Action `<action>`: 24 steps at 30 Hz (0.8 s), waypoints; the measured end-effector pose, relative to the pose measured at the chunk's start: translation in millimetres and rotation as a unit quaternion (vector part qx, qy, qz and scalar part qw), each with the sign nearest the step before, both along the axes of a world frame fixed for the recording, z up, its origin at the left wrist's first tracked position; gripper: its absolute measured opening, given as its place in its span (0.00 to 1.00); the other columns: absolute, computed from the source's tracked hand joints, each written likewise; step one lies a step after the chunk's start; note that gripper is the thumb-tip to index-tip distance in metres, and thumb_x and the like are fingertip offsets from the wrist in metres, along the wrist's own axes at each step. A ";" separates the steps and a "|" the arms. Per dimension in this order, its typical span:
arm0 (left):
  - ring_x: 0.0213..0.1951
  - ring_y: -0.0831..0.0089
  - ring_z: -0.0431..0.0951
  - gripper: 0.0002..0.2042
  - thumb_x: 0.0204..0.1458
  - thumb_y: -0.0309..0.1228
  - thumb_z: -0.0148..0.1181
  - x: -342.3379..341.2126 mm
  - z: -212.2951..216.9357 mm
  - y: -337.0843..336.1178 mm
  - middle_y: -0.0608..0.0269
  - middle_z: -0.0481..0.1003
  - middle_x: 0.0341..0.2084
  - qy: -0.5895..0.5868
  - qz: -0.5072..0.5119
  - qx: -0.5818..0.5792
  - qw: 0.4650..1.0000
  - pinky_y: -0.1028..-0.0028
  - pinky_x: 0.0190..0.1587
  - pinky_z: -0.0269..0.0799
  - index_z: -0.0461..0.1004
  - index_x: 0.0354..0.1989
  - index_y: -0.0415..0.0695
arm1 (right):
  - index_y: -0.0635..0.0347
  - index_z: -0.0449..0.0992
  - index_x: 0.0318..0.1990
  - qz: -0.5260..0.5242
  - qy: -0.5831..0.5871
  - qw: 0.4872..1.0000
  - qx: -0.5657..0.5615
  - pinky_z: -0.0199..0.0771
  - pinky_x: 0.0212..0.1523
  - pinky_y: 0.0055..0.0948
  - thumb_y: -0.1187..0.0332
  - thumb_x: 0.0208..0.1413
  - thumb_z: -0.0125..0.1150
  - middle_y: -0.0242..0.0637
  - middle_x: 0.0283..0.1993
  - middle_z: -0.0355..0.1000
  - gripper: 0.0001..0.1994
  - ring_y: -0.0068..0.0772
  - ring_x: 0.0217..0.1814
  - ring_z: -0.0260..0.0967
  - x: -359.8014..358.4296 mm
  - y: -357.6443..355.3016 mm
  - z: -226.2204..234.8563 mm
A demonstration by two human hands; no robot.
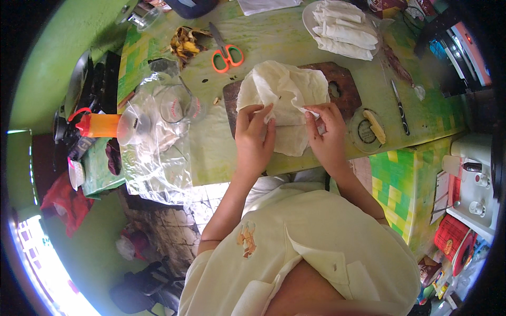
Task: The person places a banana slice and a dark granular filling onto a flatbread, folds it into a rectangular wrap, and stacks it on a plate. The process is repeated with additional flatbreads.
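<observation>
A thin, pale spring roll wrapper (pixel 284 87) lies loosely creased over a dark wooden cutting board (pixel 349 95). My left hand (pixel 254 142) pinches the wrapper's left part between thumb and fingers. On the other side, my right hand (pixel 329 138) pinches a gathered fold of it. Between the hands the sheet is bunched, and a lower flap hangs toward the table's near edge. Whether anything lies inside the folds is hidden. Just right of my right hand, a pale yellow banana slice (pixel 375 128) rests on a small clear round dish (pixel 363 142).
A plate (pixel 308 18) of several white rolls (pixel 345 31) stands far right, with a knife (pixel 400 108) nearer. Orange-handled scissors (pixel 226 57) and banana peels (pixel 185 45) lie far left. Clear plastic bags (pixel 158 171) and an orange bottle (pixel 103 125) are at left.
</observation>
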State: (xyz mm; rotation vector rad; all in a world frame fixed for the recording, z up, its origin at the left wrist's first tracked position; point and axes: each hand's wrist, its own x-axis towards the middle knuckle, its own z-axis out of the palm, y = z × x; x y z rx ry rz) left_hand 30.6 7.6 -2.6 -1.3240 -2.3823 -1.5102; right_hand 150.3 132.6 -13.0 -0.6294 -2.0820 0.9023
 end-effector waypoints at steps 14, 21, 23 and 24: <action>0.43 0.72 0.77 0.15 0.51 0.17 0.63 18.8 -9.0 -9.7 0.56 0.73 0.39 -0.160 0.054 0.079 0.983 0.76 0.44 0.77 0.72 0.48 0.32 | 0.62 0.73 0.42 0.008 0.057 0.993 -0.106 0.68 0.28 0.28 0.76 0.51 0.67 0.40 0.34 0.71 0.12 0.28 0.24 0.68 8.1 -9.7 -24.4; 0.31 0.75 0.75 0.15 0.52 0.19 0.63 16.6 -11.3 -11.6 0.56 0.72 0.33 -0.183 0.090 0.021 0.979 0.77 0.32 0.72 0.73 0.48 0.31 | 0.58 0.74 0.47 0.037 0.008 0.996 -0.076 0.70 0.33 0.32 0.79 0.52 0.62 0.42 0.36 0.69 0.15 0.35 0.31 0.70 9.0 -8.4 -13.1; 0.30 0.77 0.74 0.14 0.53 0.19 0.62 15.2 -17.8 -11.0 0.57 0.72 0.31 -0.166 0.096 0.041 0.981 0.78 0.31 0.71 0.73 0.48 0.31 | 0.54 0.75 0.52 0.083 -0.017 0.996 0.017 0.70 0.36 0.36 0.82 0.50 0.58 0.42 0.36 0.68 0.20 0.41 0.36 0.69 6.1 -7.1 -1.3; 0.30 0.77 0.74 0.14 0.53 0.19 0.62 15.3 -17.9 -10.8 0.57 0.72 0.31 -0.172 0.098 0.051 0.979 0.78 0.31 0.70 0.73 0.48 0.31 | 0.51 0.75 0.53 0.106 -0.060 0.992 0.037 0.69 0.37 0.37 0.82 0.49 0.57 0.43 0.36 0.66 0.23 0.43 0.37 0.68 5.7 -6.6 4.6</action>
